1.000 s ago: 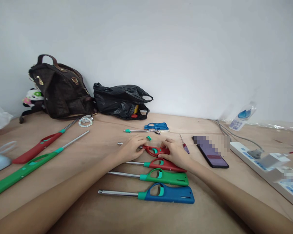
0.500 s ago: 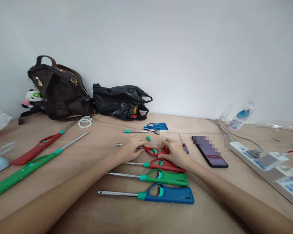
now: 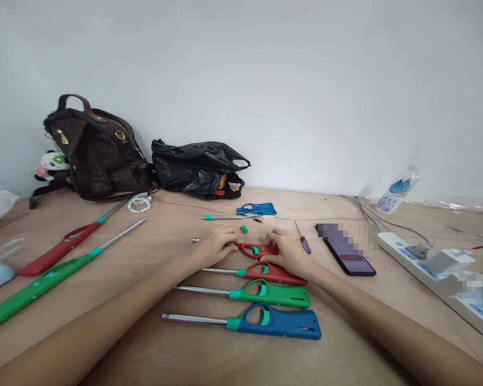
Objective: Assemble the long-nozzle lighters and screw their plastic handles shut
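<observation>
Tan tabletop (image 3: 137, 356), pale wall (image 3: 285, 96) behind at 12 o'clock. Clock centred on held lighter (image 3: 270, 250), red, mid-table. L hand (image 3: 218, 244): fingers bent, thumb & fingertips nearly together, clamped on its metal barrel; tip pokes out at 9. R hand (image 3: 290, 251): thumb & fingers a bit apart, pinching handle end. Toward 6, in order: red lighter (image 3: 273, 272), just beside R hand; green lighter (image 3: 285, 294); blue lighter (image 3: 292, 324). At 12, blue casing (image 3: 261, 208); rod w/ green tip (image 3: 227, 217) approx 11. Screwdriver (image 3: 305, 245) & phone (image 3: 352, 260) at 3, power strip (image 3: 410, 262) beyond w/ plugs in. Bottle (image 3: 398, 188) at 2, tilted; contents can't tell. Black plastic bag (image 3: 189, 166) at 11, open end showing red & yellow bits inside. Backpack (image 3: 100, 161) at 10, contents hidden.
</observation>
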`<state>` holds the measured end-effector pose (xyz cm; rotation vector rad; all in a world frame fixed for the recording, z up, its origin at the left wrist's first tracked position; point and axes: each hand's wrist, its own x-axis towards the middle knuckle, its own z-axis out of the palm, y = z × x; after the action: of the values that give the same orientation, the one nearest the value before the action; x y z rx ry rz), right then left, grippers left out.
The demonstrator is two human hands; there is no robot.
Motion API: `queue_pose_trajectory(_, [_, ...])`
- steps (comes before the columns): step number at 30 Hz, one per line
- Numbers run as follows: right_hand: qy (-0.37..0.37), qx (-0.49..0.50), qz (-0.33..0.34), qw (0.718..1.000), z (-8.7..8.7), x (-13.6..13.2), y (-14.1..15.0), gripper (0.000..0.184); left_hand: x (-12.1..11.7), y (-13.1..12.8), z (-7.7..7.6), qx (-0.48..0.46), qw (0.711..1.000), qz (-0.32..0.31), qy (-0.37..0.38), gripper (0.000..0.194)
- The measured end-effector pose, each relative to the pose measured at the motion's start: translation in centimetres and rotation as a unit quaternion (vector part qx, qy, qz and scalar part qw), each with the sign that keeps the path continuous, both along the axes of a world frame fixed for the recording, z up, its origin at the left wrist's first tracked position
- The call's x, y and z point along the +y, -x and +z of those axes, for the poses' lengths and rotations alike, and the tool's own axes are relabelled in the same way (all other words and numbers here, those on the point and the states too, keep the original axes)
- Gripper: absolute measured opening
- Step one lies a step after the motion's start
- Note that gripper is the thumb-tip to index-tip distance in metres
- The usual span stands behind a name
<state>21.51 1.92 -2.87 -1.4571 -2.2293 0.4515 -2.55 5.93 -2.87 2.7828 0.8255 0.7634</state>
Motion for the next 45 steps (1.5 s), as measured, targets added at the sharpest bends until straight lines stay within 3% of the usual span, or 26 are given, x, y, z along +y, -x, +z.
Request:
queue_pose_trajectory(6, [0.006,0.023,0.039,0.999,0.2,0.4,-0.4,0.026,0.1,-0.4,-0.2,0.013,0.999,0.001,-0.040,0.010])
queue_pose_trajectory(11, [0.085,0.085,0.103,0.987,1.1,1.0,-1.1,0.019,-0.2,-0.8,-0.1,0.039,0.997,0.012,-0.073,0.014])
queue_pose_trajectory(21, [0.101,0.034,0.066,0.992,0.7,1.1,-1.1,0.013,0.1,-0.8,0.1,0.056,0.998,0.019,-0.022,0.010])
queue_pose_trajectory(25, [0.104,0.033,0.081,0.991,1.0,1.0,-1.2,0.012,0.3,-0.9,-0.4,0.056,0.998,0.010,-0.017,0.014])
queue_pose_trajectory(32, [0.073,0.127,0.111,0.983,1.2,0.6,-1.0,0.018,-0.5,-0.8,-0.2,0.072,0.993,0.055,-0.073,0.035])
queue_pose_trajectory(39, [0.070,0.029,0.088,0.993,1.8,0.6,-1.3,0.030,-1.0,-0.8,0.6,0.103,0.979,0.099,-0.148,0.031])
queue_pose_trajectory(45, [-0.022,-0.027,0.073,0.997,1.5,0.7,-1.6,0.030,-1.2,-0.6,0.6,0.089,0.984,0.090,-0.129,0.032])
